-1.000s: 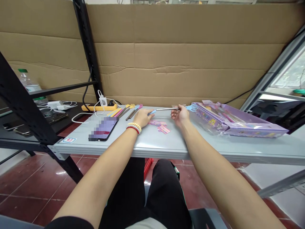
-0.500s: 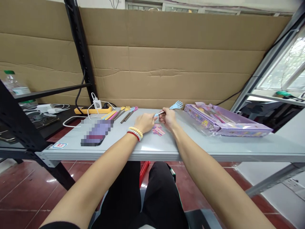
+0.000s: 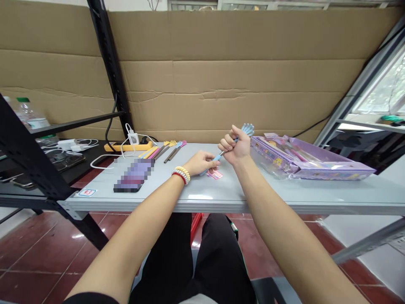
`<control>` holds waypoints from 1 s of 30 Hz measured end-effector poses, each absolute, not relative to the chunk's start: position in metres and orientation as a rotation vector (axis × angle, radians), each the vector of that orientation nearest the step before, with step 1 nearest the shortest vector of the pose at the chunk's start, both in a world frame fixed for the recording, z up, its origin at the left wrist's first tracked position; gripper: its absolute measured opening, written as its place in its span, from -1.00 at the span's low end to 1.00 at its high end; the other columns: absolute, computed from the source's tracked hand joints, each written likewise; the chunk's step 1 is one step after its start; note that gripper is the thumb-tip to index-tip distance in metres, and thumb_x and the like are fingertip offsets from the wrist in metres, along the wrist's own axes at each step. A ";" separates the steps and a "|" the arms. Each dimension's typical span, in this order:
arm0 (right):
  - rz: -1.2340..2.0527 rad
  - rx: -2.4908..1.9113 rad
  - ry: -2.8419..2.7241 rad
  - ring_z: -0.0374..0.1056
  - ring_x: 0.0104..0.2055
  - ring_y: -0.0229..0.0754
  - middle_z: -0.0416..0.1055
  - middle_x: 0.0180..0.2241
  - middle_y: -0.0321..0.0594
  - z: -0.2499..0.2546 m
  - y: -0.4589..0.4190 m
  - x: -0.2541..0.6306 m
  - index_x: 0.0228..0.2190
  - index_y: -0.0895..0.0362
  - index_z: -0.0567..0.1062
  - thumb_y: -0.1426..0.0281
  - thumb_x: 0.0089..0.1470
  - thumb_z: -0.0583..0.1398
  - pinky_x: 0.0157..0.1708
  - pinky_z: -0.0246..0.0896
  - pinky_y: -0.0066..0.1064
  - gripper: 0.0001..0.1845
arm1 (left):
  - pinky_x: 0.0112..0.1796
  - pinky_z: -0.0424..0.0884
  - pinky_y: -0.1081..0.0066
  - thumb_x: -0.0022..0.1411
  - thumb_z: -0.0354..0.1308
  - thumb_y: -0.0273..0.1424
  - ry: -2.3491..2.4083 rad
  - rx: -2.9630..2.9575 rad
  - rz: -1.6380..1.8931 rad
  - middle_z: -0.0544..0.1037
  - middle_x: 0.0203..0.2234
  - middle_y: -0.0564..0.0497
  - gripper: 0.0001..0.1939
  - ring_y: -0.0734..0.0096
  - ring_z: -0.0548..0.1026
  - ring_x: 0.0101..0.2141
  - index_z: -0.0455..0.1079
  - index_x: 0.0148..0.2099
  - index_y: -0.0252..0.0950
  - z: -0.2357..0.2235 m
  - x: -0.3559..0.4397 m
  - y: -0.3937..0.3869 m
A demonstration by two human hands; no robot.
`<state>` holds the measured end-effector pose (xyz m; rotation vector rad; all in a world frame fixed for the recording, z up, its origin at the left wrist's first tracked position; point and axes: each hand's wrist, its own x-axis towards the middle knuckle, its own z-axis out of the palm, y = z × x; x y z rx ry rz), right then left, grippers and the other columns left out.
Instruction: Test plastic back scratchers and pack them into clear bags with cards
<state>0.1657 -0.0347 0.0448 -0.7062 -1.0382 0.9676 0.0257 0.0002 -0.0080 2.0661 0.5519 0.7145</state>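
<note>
A blue back scratcher [image 3: 247, 129] with a hand-shaped head is held in both hands, slanting up to the right above the desk. My left hand [image 3: 200, 162], wearing beaded bracelets at the wrist, pinches its blue handle. The fingers of my right hand [image 3: 237, 145] are wrapped round the shaft just below the head and hide part of it. Small pink printed labels [image 3: 215, 174] lie under my hands. To the left, several more back scratchers [image 3: 176, 151] with yellow, blue and pink heads rest on the desk.
A purple open box [image 3: 332, 172] with clear plastic wrapping stands at the right. A blurred-out phone [image 3: 134, 177] lies at the left, near a yellow power strip [image 3: 126, 146] with a white charger and cable. Cardboard [image 3: 221, 76] lines the back; a black shelf post [image 3: 112, 63] rises at left.
My right hand has lifted and turned, now wrapped round the shaft near the head instead of pinching lower. The back scratcher is tilted more steeply. The view has shifted slightly.
</note>
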 end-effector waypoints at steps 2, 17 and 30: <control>1.002 -0.771 -1.114 -0.25 -0.77 -0.42 -0.25 -0.80 -0.50 0.055 -0.033 0.152 -0.68 0.08 -0.02 0.08 0.09 0.08 -0.76 -0.19 -0.51 -0.47 | -0.39 0.38 0.40 0.02 0.25 -0.19 0.482 1.893 0.711 0.53 -0.54 -0.07 -0.64 0.46 0.45 -0.51 0.45 -0.32 -0.44 -0.006 0.022 0.000; 0.944 -0.843 -1.256 -0.21 -0.75 -0.44 -0.24 -0.74 -0.49 0.048 -0.026 0.119 -0.65 0.07 0.01 0.05 0.09 0.12 -0.75 -0.16 -0.55 -0.47 | -0.15 0.42 0.20 -0.22 0.43 -0.26 0.475 1.556 0.653 0.57 -0.45 -0.12 -0.62 0.35 0.53 -0.36 0.49 -0.38 -0.43 -0.009 0.010 0.012; 1.084 -0.752 -1.221 -0.25 -0.76 -0.46 -0.22 -0.75 -0.55 0.038 -0.009 0.121 -0.61 0.06 -0.02 -0.04 -0.02 0.15 -0.74 -0.22 -0.53 -0.43 | -0.22 0.45 0.24 -0.21 0.43 -0.31 0.491 1.506 0.707 0.54 -0.52 -0.06 -0.65 0.35 0.53 -0.40 0.45 -0.41 -0.44 -0.012 0.009 0.019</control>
